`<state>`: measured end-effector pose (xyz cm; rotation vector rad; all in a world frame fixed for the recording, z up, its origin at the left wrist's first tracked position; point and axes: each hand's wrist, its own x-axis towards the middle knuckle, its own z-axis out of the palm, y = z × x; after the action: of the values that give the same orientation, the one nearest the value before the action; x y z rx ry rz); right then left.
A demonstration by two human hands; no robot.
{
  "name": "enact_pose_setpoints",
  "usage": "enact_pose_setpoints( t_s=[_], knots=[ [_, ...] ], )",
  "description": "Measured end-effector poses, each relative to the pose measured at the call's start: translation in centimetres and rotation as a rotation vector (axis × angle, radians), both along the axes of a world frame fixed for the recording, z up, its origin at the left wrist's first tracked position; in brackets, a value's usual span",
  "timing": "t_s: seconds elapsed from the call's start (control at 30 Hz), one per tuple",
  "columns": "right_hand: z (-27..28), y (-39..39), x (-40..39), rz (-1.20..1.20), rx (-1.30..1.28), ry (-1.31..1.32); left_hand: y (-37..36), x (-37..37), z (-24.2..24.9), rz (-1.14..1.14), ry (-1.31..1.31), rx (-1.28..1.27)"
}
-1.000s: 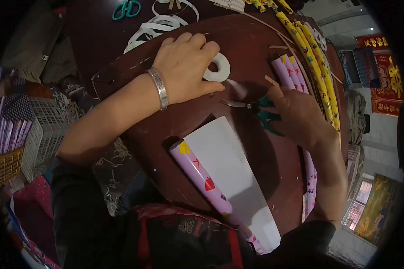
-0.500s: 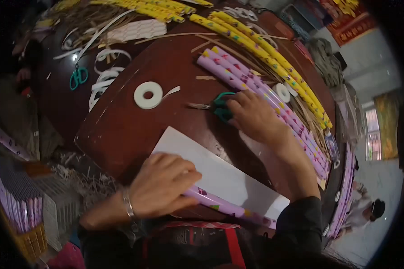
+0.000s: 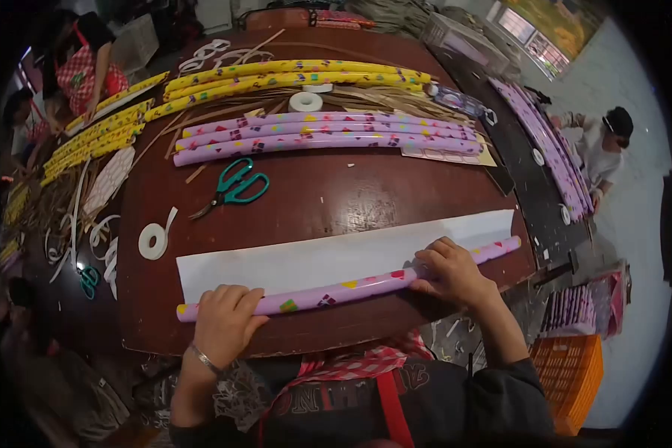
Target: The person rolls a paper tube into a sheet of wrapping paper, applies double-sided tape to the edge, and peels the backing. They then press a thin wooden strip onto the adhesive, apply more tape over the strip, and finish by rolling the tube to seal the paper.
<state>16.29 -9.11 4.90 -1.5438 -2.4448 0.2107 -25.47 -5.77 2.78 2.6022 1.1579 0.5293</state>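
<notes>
A lilac patterned roll of wrapping paper (image 3: 351, 290) lies along the near side of the table, with a strip of its white underside (image 3: 306, 265) unrolled flat beyond it. My left hand (image 3: 228, 317) is closed over the roll near its left end, the fingers curled on top. Farther right, my right hand (image 3: 455, 272) grips the same roll, thumb on the near side. Teal-handled scissors (image 3: 235, 187) lie beyond the sheet, blades pointing left. A white tape roll (image 3: 154, 254) with a loose tail rests left of the sheet.
Several finished lilac rolls (image 3: 328, 138) lie across the table, with yellow rolls (image 3: 276, 81) behind them. Another tape roll (image 3: 305, 101) sits between. People work at the far left and right. An orange crate (image 3: 571, 381) stands on the floor at right.
My right hand has let go of the scissors and moved onto the lilac roll. My left hand is now on its left part. The view has turned, so the table appears straighter.
</notes>
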Motion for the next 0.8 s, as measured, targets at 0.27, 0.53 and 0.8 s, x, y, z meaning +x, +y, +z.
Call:
enact_pose_setpoints(
  t_s=[0.27,0.53,0.8],
  knots=[
    [-3.3,-0.5,2.6,0.079,0.189,0.071,-1.1,1.5,0.0,0.083,0.065,0.009],
    [-4.0,-0.8,4.1,0.092,0.233,0.185,-2.1,2.0,0.0,0.196,0.148,0.028],
    [-4.2,-3.6,12.9,-0.155,0.376,0.179,-1.4,-0.2,3.1,0.295,0.353,-0.232]
  ],
)
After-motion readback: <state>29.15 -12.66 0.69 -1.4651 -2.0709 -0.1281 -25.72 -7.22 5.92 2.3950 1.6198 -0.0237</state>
